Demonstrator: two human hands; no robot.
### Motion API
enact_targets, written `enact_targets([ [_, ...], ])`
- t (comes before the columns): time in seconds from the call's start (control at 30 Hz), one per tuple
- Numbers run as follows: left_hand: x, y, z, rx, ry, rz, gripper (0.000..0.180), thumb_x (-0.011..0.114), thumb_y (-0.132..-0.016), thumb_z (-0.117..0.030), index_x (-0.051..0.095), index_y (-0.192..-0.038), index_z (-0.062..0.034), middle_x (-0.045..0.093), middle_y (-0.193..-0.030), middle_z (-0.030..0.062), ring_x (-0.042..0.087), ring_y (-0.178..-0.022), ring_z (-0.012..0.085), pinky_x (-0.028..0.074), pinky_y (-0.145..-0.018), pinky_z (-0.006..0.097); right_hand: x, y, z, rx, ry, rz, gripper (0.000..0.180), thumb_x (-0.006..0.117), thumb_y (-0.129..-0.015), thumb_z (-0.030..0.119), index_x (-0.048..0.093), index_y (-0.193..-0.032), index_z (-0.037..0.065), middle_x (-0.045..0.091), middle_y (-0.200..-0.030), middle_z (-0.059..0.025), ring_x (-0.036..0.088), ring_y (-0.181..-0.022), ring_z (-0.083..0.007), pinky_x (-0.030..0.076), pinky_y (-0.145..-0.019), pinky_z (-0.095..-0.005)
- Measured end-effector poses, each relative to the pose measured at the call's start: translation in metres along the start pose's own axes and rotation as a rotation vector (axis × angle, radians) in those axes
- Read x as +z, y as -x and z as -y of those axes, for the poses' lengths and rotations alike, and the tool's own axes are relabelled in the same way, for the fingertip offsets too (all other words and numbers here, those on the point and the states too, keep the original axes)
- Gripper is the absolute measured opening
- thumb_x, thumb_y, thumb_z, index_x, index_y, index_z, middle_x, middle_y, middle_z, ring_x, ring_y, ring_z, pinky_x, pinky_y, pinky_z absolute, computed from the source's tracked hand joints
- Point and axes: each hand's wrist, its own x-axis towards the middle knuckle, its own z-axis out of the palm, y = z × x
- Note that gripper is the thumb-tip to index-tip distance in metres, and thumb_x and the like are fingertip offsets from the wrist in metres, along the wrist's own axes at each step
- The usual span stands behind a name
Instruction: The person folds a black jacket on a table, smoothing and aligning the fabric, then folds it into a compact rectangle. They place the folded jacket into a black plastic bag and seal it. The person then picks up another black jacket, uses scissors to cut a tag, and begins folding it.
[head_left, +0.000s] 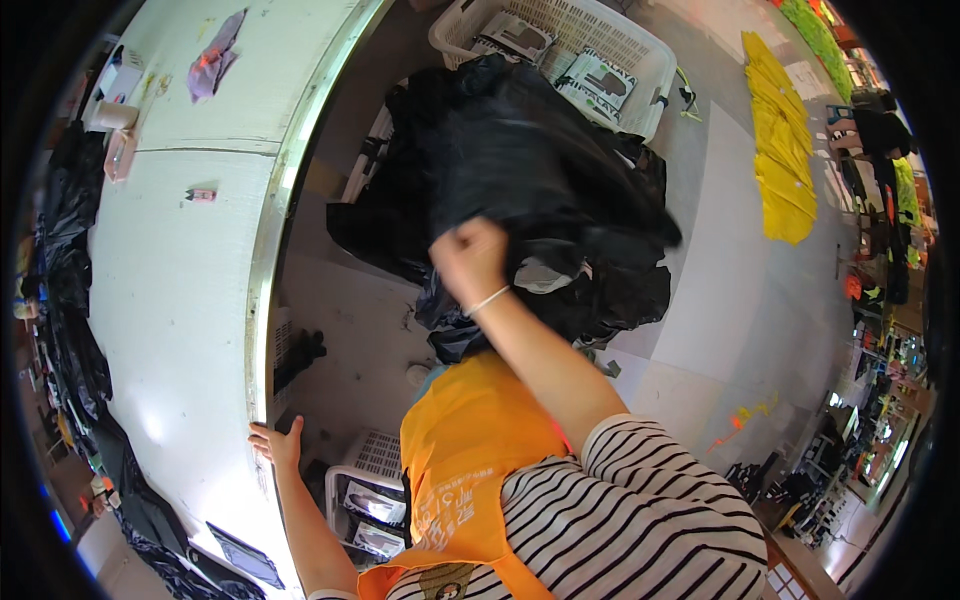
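Note:
My right hand [468,262] is closed in a fist at the near edge of a big black bundle [500,160]. It grips a fold of this dark, loose material, which looks like cloth or plastic sheeting. The bundle is smeared by motion, so its kind is not clear. A pale grey patch [545,275] shows under it beside my wrist. Over at the left, my left hand [278,440] rests on the edge of the white table [190,290], thumb and fingers apart, holding nothing.
Beyond the bundle, a white basket [655,75] holds flat printed packages [597,85]. Another basket [365,455] with packages stands low beside my orange apron. A purple cloth [215,58] and a small pink object [201,195] lie on the table. Yellow sheeting [782,140] lies on the floor at right.

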Motion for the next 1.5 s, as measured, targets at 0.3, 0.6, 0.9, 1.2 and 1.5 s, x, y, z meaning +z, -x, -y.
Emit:
enact_targets([
  [0.3, -0.072, 0.071, -0.072, 0.424, 1.388, 0.553, 0.047, 0.051, -0.089, -0.036, 0.046, -0.123, -0.0052, 0.049, -0.121, 0.015, 0.047, -0.106, 0.0277, 0.036, -0.099, 0.038, 0.035, 0.236, 0.108, -0.726, -0.381, 1.415, 0.015, 0.068, -0.063, 0.013, 0.057, -0.059, 0.004, 0.055, -0.11, -0.0191, 0.048, -0.114, -0.0343, 0.022, -0.109, -0.0568],
  [0.6, -0.104, 0.09, 0.023, 1.417, 1.685, 0.198, 0.026, 0.059, -0.086, -0.02, 0.046, -0.103, -0.005, 0.053, -0.108, 0.0125, 0.052, -0.104, 0.0201, 0.038, -0.099, 0.033, 0.073, 0.237, 0.168, -0.829, -0.082, 1.123, 0.071, 0.078, -0.058, 0.014, 0.051, -0.125, 0.01, 0.044, -0.133, -0.0141, 0.038, -0.128, -0.0337, 0.028, -0.106, -0.0497],
  [0.9, -0.084, 0.197, 0.182, 0.537, 1.241, -0.451, 0.033, 0.066, -0.082, -0.01, 0.043, -0.105, -0.002, 0.053, -0.116, 0.0194, 0.051, -0.111, 0.0233, 0.035, -0.101, 0.033, 0.068, 0.287, 0.132, -0.737, 0.052, 1.313, 0.04, 0.07, -0.06, 0.009, 0.058, -0.098, 0.009, 0.057, -0.087, -0.0089, 0.058, -0.085, -0.0299, 0.045, -0.076, -0.0381],
  [1.2, -0.054, 0.235, 0.259, 0.136, 1.248, -0.668, 0.031, 0.065, -0.083, -0.015, 0.046, -0.103, -0.0009, 0.054, -0.113, 0.0203, 0.052, -0.107, 0.0253, 0.037, -0.097, 0.034, 0.068, 0.217, 0.159, -0.668, 0.211, 1.186, 0.043, 0.075, -0.066, 0.008, 0.059, -0.106, 0.003, 0.057, -0.099, -0.0127, 0.057, -0.097, -0.0289, 0.047, -0.085, -0.0345],
  [1.5, -0.028, 0.264, 0.313, -0.023, 1.337, -0.786, 0.03, 0.064, -0.084, -0.019, 0.048, -0.102, 0.0002, 0.056, -0.109, 0.0213, 0.054, -0.104, 0.0272, 0.038, -0.094, 0.035, 0.062, 0.195, 0.213, -0.29, -0.212, 1.301, 0.071, 0.076, -0.064, -0.001, 0.046, -0.129, 0.001, 0.056, -0.124, -0.0094, 0.053, -0.115, -0.0223, 0.04, -0.101, -0.036],
])
